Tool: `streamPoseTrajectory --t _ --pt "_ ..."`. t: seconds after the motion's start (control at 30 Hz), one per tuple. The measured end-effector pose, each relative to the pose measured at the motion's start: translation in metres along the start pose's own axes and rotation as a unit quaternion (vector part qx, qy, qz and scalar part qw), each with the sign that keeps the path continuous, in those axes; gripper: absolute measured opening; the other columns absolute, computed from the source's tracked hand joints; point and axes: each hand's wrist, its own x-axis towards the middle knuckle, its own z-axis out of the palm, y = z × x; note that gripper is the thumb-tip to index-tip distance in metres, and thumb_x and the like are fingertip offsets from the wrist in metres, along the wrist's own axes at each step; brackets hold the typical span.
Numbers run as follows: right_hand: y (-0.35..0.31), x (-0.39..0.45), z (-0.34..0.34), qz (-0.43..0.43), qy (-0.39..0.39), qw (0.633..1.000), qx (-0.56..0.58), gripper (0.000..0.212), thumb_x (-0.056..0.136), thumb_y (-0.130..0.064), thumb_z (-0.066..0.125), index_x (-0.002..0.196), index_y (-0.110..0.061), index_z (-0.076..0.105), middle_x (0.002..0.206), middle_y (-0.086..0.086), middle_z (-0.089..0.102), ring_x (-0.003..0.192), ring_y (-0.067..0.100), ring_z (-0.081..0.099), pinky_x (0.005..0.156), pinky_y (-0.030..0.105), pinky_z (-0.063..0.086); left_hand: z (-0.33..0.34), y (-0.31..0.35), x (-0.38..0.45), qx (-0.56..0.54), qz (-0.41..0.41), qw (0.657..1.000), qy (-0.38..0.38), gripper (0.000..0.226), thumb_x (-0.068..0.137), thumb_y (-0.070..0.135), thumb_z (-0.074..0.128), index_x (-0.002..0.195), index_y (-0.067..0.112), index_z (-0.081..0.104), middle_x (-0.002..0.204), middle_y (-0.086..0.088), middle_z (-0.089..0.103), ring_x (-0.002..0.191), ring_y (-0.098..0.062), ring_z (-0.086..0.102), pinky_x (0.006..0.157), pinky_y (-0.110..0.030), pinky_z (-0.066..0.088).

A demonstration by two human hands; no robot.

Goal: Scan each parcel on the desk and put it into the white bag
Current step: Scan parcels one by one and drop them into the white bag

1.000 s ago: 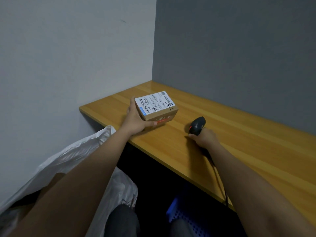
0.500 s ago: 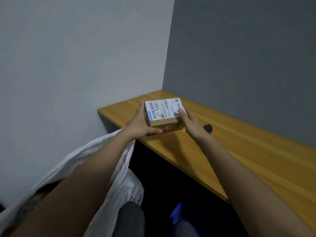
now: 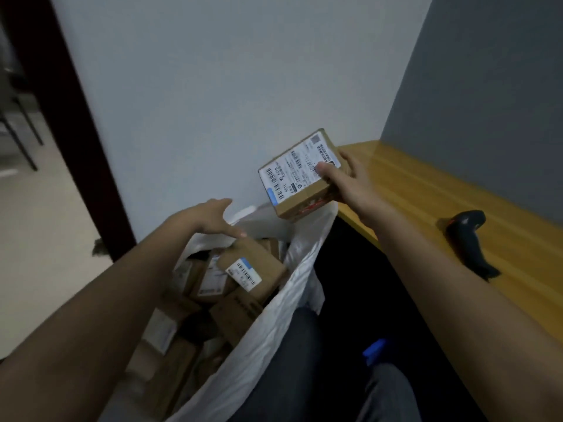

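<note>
My right hand (image 3: 344, 181) grips a small cardboard parcel (image 3: 297, 178) with a white shipping label, held tilted in the air over the far end of the white bag (image 3: 274, 324). The bag stands open on the floor to the left of the desk, with several cardboard parcels (image 3: 253, 269) inside. My left hand (image 3: 210, 217) reaches over the bag's far rim, fingers extended, touching the plastic near the top parcel. The black scanner (image 3: 469, 239) lies on the wooden desk (image 3: 426, 190), apart from both hands.
A pale wall rises right behind the bag, and a grey wall runs behind the desk. A dark door frame (image 3: 70, 123) stands at the left with chair legs beyond it. My legs and a blue object (image 3: 374, 350) sit below the desk edge.
My right hand has taken the parcel from both hands and carried it left off the desk to above the bag. The left hand let go and moved down to the bag's rim. The view turned left.
</note>
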Motion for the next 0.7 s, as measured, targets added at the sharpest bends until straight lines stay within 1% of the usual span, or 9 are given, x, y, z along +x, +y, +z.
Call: streamPoseTrajectory --t 0.1,0.2,0.3,0.4,0.47,0.53,0.6,0.63,0.7 --pt "0.006 -0.008 0.029 -0.039 -0.043 0.996 -0.073 0.049 0.085 -0.030 0.074 0.130 -0.030 0.052 0.108 -0.008 0.067 0.096 0.010 0.068 0.087 0.026 0.055 0.020 -0.037 -0.002 -0.008 -0.037 0.998 0.047 0.080 0.083 0.041 0.073 0.148 0.016 0.034 0.150 -0.009 0.039 0.135 -0.026 0.039 0.107 -0.038 0.035" --pt "0.021 -0.013 0.049 -0.055 -0.086 0.986 -0.134 0.062 0.081 -0.032 0.078 0.135 -0.028 0.049 0.115 -0.004 0.064 0.100 0.008 0.064 0.088 0.021 0.053 0.034 -0.057 0.000 0.003 -0.031 0.986 0.165 0.024 0.091 0.027 0.062 0.112 0.014 0.066 0.116 -0.012 0.065 0.104 -0.029 0.058 0.075 -0.032 0.042" --pt "0.039 -0.023 0.059 -0.063 -0.130 0.972 -0.187 0.076 0.079 -0.036 0.080 0.143 -0.028 0.039 0.131 0.000 0.053 0.115 0.014 0.056 0.093 0.019 0.049 0.034 -0.059 0.005 -0.053 0.001 0.968 0.247 0.022 0.094 0.025 0.057 0.093 0.008 0.070 0.095 -0.012 0.068 0.084 -0.027 0.059 0.065 -0.029 0.035" --pt "0.057 -0.037 0.070 -0.136 -0.147 0.943 -0.266 0.078 0.075 -0.043 0.077 0.141 -0.031 0.036 0.137 0.002 0.042 0.127 0.018 0.042 0.107 0.041 0.040 0.025 -0.052 0.009 -0.108 0.049 0.946 0.301 0.025 0.095 0.027 0.058 0.080 0.010 0.067 0.077 -0.007 0.064 0.074 -0.025 0.057 0.062 -0.029 0.034" --pt "0.074 -0.045 0.081 -0.226 -0.166 0.901 -0.330 0.077 0.080 -0.048 0.070 0.144 -0.023 0.036 0.142 0.008 0.037 0.131 0.024 0.034 0.110 0.050 0.033 0.022 -0.045 0.012 -0.145 0.079 0.934 0.318 0.033 0.095 0.027 0.058 0.064 0.014 0.056 0.062 -0.002 0.054 0.066 -0.022 0.052 0.057 -0.030 0.031" --pt "0.092 -0.050 0.093 -0.287 -0.225 0.810 -0.460 0.083 0.084 -0.067 0.052 0.152 -0.026 0.031 0.156 0.011 0.024 0.143 0.032 0.018 0.117 0.058 0.016 0.021 -0.039 0.015 -0.193 0.089 0.922 0.324 0.031 0.094 0.027 0.059 0.067 0.012 0.059 0.063 -0.001 0.057 0.067 -0.019 0.053 0.057 -0.027 0.034" --pt "0.101 -0.055 0.100 -0.275 -0.302 0.722 -0.559 0.084 0.079 -0.081 0.032 0.152 -0.041 0.024 0.165 0.005 0.002 0.149 0.031 -0.006 0.118 0.057 -0.008 0.021 -0.036 0.018 -0.223 0.091 0.914 0.327 0.024 0.093 0.025 0.061 0.079 0.008 0.069 0.075 -0.005 0.067 0.076 -0.018 0.060 0.065 -0.027 0.040" --pt "0.102 -0.056 0.099 -0.259 -0.318 0.726 -0.552 0.077 0.080 -0.080 0.029 0.149 -0.046 0.031 0.165 0.001 0.000 0.149 0.028 -0.009 0.117 0.054 -0.010 0.022 -0.035 0.019 -0.231 0.091 0.912 0.327 0.022 0.092 0.025 0.062 0.083 0.007 0.072 0.080 -0.006 0.069 0.080 -0.019 0.063 0.069 -0.028 0.043" --pt "0.096 -0.055 0.094 -0.244 -0.273 0.797 -0.480 0.059 0.085 -0.071 0.035 0.133 -0.045 0.056 0.164 0.000 0.015 0.148 0.030 0.005 0.118 0.052 0.001 0.023 -0.033 0.020 -0.248 0.090 0.907 0.328 0.021 0.092 0.023 0.062 0.087 0.006 0.073 0.084 -0.008 0.071 0.082 -0.021 0.064 0.073 -0.030 0.045"
